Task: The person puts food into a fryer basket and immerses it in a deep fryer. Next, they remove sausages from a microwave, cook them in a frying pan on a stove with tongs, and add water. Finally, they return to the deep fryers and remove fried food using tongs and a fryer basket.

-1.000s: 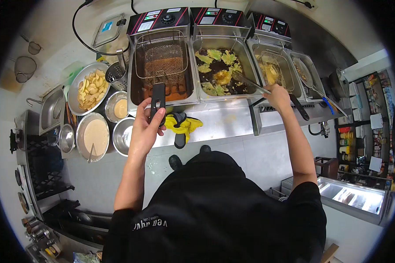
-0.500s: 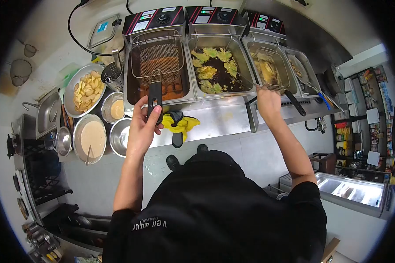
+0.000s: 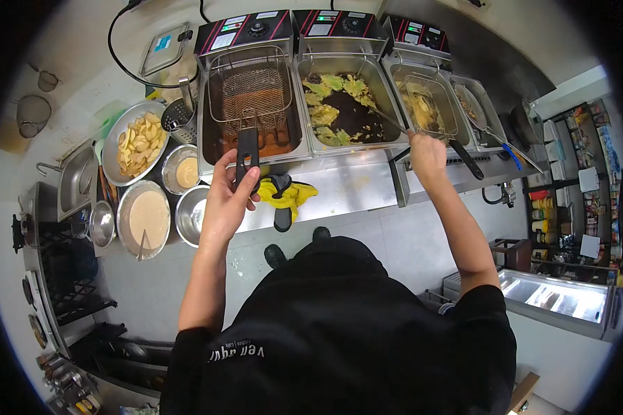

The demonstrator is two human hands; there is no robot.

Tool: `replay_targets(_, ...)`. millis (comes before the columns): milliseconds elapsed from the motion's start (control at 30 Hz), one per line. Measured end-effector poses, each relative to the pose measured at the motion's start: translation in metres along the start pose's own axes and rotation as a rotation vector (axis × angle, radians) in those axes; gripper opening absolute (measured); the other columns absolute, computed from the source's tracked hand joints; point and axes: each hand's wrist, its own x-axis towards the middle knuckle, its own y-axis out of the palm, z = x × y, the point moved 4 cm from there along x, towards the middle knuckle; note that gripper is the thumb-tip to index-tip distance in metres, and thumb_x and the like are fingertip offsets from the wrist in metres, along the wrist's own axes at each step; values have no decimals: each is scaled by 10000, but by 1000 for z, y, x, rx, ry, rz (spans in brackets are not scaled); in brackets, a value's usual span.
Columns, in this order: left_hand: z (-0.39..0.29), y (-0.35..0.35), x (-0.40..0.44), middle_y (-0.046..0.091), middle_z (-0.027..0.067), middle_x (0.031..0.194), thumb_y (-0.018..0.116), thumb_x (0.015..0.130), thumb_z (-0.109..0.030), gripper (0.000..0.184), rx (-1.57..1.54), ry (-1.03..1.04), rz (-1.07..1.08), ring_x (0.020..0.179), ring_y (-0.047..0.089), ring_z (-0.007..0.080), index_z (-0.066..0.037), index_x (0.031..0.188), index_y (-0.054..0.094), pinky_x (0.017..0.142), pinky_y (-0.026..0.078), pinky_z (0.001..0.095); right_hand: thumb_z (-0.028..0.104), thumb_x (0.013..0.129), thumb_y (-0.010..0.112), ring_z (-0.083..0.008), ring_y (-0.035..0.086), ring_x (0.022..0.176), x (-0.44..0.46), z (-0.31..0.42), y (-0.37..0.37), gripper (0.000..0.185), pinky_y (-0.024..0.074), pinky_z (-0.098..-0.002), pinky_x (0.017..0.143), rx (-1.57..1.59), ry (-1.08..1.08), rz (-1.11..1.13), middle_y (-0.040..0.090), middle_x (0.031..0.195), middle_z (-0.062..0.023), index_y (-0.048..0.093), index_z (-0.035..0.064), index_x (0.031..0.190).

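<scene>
- Left hand (image 3: 233, 190): fingers and thumb clamped on the black handle (image 3: 248, 149) of the wire basket (image 3: 253, 100).
- Right hand (image 3: 428, 155): fist wrapped around a thin metal tool (image 3: 390, 121). It slants up-left over the rim into the middle fryer (image 3: 392, 97); can't tell the tool type.
- Basket: at the left fryer (image 3: 302, 131), brown oil below, heater coils visible through it. Can't tell whether the mesh touches oil.
- Middle fryer: yellow-green battered pieces (image 3: 320, 114) along the left and top of dark oil. Tool end just beside the ones on the right.
- Right fryer (image 3: 450, 98): second basket (image 3: 422, 107) in it, food inside, black grip (image 3: 466, 159) sticking out just beside the right hand.
- Next to that: strainer (image 3: 469, 107) with a blue-and-metal handle.
- Below left hand: yellow-black bundle (image 3: 294, 197) on the steel counter (image 3: 360, 183). Cloth or gloves, can't tell.
- Left of the fryers: perforated can (image 3: 180, 121), big bowl (image 3: 111, 155) of pale slices (image 3: 140, 144), pot of batter (image 3: 149, 211) with a utensil leaning in it.
- Behind fryers: control panels (image 3: 246, 31) with dials, green lights lit.
</scene>
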Motion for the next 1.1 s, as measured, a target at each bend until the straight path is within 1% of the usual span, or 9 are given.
replay_targets(67, -1, 1, 0, 612, 79, 953, 621, 902, -232, 607, 5, 3, 9, 648, 546, 96, 3, 1363, 302, 512, 424, 198, 159, 825, 570, -299, 673, 768, -4, -11, -15, 187, 526, -421, 711, 231, 97, -53, 671, 747, -155, 719, 132, 936)
replay_targets(167, -4, 1, 0, 615, 85, 959, 627, 898, -238, 617, 20, 17, 6, 656, 547, 96, 0, 1364, 301, 519, 421, 196, 200, 781, 656, -316, 667, 701, -10, -23, -34, 230, 533, -386, 632, 385, 34, -85, 672, 785, -175, 720, 137, 994)
replay_targets(233, -3, 1, 1, 602, 79, 939, 643, 885, -247, 635, 24, 14, 24, 644, 554, 94, 19, 1343, 292, 505, 426, 205, 210, 744, 707, -324, 664, 701, -3, -36, -34, 281, 529, -374, 626, 509, 128, 59, 677, 810, -172, 714, 132, 1013)
replay_targets(300, -2, 0, 2, 602, 79, 938, 644, 884, -247, 636, 33, 19, 27, 647, 554, 95, 18, 1343, 292, 506, 426, 206, 184, 755, 686, -330, 659, 752, -5, -47, -21, 260, 525, -375, 677, 902, 379, 371, 672, 795, -174, 713, 138, 1010)
replay_targets(467, -2, 2, 1, 617, 85, 965, 642, 886, -238, 622, 63, 6, 16, 661, 551, 97, -2, 1359, 314, 533, 424, 198, 182, 738, 700, -266, 681, 737, -7, -44, -13, 274, 528, -355, 676, 536, 210, 225, 692, 772, -122, 708, 107, 1001)
replay_targets(567, -2, 2, 1, 615, 79, 960, 647, 882, -235, 624, 48, -4, 14, 660, 552, 97, -6, 1359, 316, 534, 426, 199, 171, 776, 654, -224, 673, 756, -15, -26, -23, 265, 511, -375, 715, 201, 49, 18, 691, 796, -58, 690, 128, 1035)
replay_targets(633, -2, 2, 2, 613, 74, 961, 648, 882, -229, 619, 52, 3, 14, 662, 554, 97, -10, 1359, 319, 536, 428, 199, 139, 826, 569, -216, 656, 757, -21, -11, -30, 264, 485, -386, 738, -12, -217, -204, 668, 826, -40, 667, 147, 1071)
replay_targets(733, 0, 3, 2, 614, 69, 955, 647, 882, -226, 616, 52, 11, 9, 656, 550, 95, -13, 1358, 320, 535, 428, 199, 105, 851, 504, -206, 644, 734, -26, 8, -29, 282, 466, -369, 730, -66, -340, -221, 651, 859, -41, 653, 141, 1087)
replay_targets(1100, 4, 0, 2, 610, 60, 973, 649, 883, -216, 620, 23, 10, 13, 649, 540, 95, -11, 1361, 313, 532, 426, 205, 113, 843, 517, -214, 651, 742, -11, 24, -23, 274, 454, -359, 740, -93, -244, -196, 656, 866, -39, 636, 100, 1089)
